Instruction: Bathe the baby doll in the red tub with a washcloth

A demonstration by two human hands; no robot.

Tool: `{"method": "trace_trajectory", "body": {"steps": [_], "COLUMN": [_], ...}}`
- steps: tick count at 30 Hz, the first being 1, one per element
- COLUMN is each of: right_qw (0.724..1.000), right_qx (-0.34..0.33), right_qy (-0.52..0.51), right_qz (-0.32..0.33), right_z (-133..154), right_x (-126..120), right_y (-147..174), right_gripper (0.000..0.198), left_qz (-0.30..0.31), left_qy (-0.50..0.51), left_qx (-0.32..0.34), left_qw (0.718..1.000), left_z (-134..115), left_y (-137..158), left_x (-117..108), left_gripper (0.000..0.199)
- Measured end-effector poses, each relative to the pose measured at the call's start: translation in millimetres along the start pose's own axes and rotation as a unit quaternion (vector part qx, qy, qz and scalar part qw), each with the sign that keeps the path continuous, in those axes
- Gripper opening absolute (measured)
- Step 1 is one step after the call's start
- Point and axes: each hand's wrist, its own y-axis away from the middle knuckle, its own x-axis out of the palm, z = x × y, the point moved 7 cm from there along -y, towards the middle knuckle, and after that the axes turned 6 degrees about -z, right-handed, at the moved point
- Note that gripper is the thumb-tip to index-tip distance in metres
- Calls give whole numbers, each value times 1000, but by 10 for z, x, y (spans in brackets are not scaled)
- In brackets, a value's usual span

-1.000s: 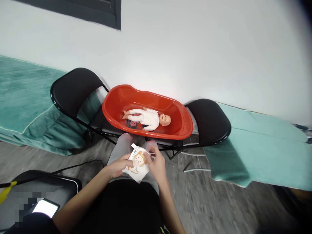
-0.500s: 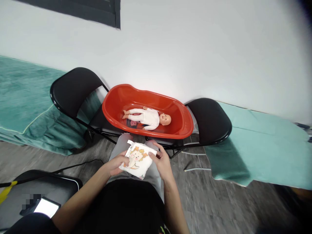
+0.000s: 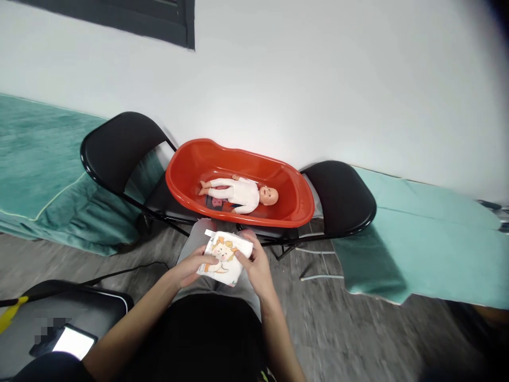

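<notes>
A folded white cloth (image 3: 225,262) with a printed cartoon animal and a small tag at its corner is held above my lap. My left hand (image 3: 193,265) grips its left side, thumb on top. On the right side, my right hand (image 3: 256,265) grips it too, with the thumb pressed on the print. Beyond the hands stands a red baby bathtub (image 3: 294,183). In it a baby doll (image 3: 246,193) in white lies on its back, head to the right. Something dark and pink (image 3: 217,202) shows under its legs.
Black folding chairs (image 3: 123,148) stand at both ends of the tub. Green-covered beds (image 3: 429,228) lie left and right along the white wall. At lower left, a lit phone (image 3: 73,342) rests on a dark seat (image 3: 24,339) with a cable near it.
My right hand has moved slightly left and its thumb now lies further over the cloth. My left thumb has also slid further onto it. The doll and tub stay put.
</notes>
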Motion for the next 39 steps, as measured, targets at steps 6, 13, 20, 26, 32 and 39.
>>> {"method": "trace_trajectory", "body": {"steps": [6, 13, 20, 26, 32, 39], "right_qw": [999, 922, 894, 883, 885, 885], "right_qx": [-35, -290, -343, -369, -370, -368], "right_qy": [31, 231, 281, 278, 270, 272], "right_qz": [-26, -111, -72, -81, -85, -82], "right_z": [89, 555, 579, 578, 589, 568], "right_x": [-33, -69, 40, 99, 151, 191], "right_y": [3, 202, 255, 281, 321, 332], "right_gripper": [62, 14, 15, 12, 12, 12], "left_qz": [-13, -12, -21, -47, -88, -97], "left_qy": [-25, -27, -62, -131, -116, -121], "left_qx": [19, 71, 111, 150, 158, 164], "left_qw": [999, 997, 992, 979, 977, 974], "left_z": [-70, -140, -187, -189, -201, -207], "left_y": [12, 33, 106, 108, 141, 130], "left_x": [-11, 24, 91, 39, 60, 33], "left_gripper": [51, 52, 58, 51, 50, 48]}}
